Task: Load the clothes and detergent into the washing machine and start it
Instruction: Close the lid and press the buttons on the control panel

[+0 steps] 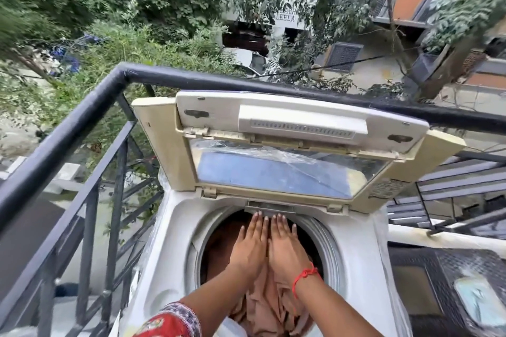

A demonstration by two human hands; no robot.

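Observation:
A white top-loading washing machine stands in front of me with its folding lid raised upright. Brown and peach-coloured clothes fill the round drum opening and spill toward its near rim. My left hand and my right hand lie side by side, palms down and fingers stretched out flat, over the clothes at the far part of the drum. Their fingertips reach a grey tab at the back rim. Neither hand grips anything. No detergent is in view.
A black metal balcony railing runs close along the left and behind the machine. A dark mesh-covered object sits to the right of the machine. Trees and buildings lie beyond the railing.

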